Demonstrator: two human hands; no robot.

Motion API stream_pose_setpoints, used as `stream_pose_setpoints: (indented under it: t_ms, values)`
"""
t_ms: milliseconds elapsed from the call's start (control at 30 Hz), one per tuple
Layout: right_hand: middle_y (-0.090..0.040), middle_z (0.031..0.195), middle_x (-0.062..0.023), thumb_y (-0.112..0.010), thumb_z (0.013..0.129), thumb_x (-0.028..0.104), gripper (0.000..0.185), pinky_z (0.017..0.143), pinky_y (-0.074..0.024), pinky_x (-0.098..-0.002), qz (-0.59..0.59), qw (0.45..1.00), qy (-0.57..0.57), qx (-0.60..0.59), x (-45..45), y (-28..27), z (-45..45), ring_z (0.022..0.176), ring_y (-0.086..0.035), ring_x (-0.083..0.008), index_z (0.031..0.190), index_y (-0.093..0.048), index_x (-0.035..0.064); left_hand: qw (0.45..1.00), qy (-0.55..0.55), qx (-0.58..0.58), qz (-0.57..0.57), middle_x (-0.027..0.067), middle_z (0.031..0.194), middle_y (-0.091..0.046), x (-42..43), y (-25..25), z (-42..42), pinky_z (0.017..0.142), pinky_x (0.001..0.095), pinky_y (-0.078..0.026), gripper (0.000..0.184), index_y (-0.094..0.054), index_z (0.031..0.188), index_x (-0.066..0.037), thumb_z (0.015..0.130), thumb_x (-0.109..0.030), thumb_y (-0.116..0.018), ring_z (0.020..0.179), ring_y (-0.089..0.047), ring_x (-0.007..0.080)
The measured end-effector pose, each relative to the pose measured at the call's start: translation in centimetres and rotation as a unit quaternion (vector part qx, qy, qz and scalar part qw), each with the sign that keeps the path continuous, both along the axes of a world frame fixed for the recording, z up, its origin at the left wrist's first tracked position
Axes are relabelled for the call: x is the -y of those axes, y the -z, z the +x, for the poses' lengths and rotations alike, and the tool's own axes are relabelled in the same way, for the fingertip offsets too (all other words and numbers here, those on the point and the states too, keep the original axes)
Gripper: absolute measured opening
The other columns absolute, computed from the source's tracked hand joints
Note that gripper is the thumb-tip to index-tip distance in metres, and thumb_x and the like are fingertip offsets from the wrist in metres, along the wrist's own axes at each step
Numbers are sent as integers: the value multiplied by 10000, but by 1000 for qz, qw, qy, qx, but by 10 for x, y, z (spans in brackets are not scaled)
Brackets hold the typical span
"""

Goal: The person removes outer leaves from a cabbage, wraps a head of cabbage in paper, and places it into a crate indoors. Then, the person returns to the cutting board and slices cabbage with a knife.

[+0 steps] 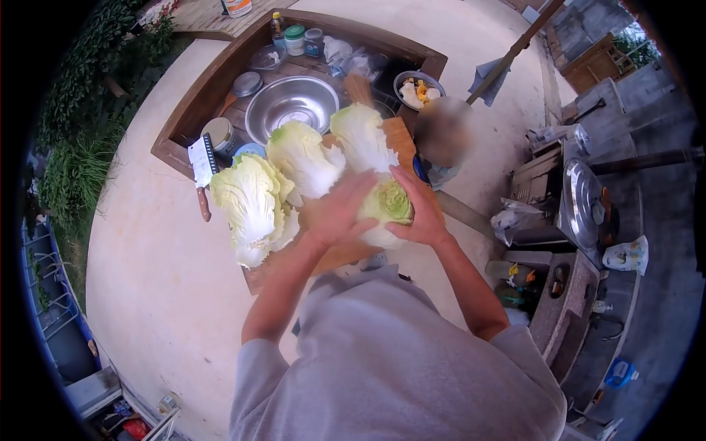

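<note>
Both of my hands are around a pale green cabbage head [392, 203] over the wooden cutting board [401, 140]. My left hand [344, 209] lies against its left side, somewhat blurred, and my right hand [421, 209] wraps its right side with thumb and fingers spread around it. Loose cabbage leaves lie beyond and to the left: one leaf [362, 136] at the back of the board, another [303, 158] in the middle, and a pile of leaves [252, 202] at the left. The underside of the head is partly hidden.
A steel basin [292, 110] sits on the wooden table [170, 136] behind the leaves. A cleaver [201, 170] lies at the table's left edge. Jars stand at the back, and a bowl of cut food [417, 92] is at the back right. A blurred shape [443, 134] is beside the board.
</note>
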State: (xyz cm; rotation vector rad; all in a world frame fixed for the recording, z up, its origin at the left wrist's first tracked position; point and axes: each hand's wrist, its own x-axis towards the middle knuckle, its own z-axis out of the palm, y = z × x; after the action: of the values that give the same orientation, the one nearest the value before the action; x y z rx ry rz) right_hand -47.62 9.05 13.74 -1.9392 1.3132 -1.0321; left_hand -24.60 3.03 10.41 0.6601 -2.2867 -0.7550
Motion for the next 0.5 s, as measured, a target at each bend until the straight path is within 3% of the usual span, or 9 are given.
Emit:
stream_pose_setpoints:
  t_ms: [167,267,433,500]
  values:
    - [-365,1557,-185,-803,681,231,948,1191,-275,-421,-12,1000,-10,-11,4,-11,-2,1454,-341,-343,1506,-376,38,996,-67,-64,-6,193,1371,-588,8,13,-4,1048,429,-447,533,-516,1393,-16,951,-304,-592,1223,-576,399]
    - [-336,1556,-202,-792,709,224,904,1193,-264,-424,-9,1000,0,-25,4,-8,-4,1460,-312,-363,1491,-385,23,985,-118,-89,86,178,1208,-679,9,2,-7,934,391,-520,399,-606,1297,-43,918,-165,-619,1066,-665,370]
    - [-338,1538,-239,-738,791,212,694,1158,-293,-474,-42,995,64,-61,-7,-19,22,1422,-342,-401,1421,-504,37,982,-149,-109,35,178,1088,-700,22,3,-15,823,396,-557,371,-638,1214,-52,845,-7,-640,929,-690,371]
    - [-337,1531,-259,-727,813,228,633,1143,-298,-504,-105,977,118,-140,-9,-20,46,1404,-350,-427,1392,-544,51,984,-142,-108,20,177,1079,-700,24,6,-15,810,405,-561,382,-635,1198,-45,824,31,-629,923,-689,373]
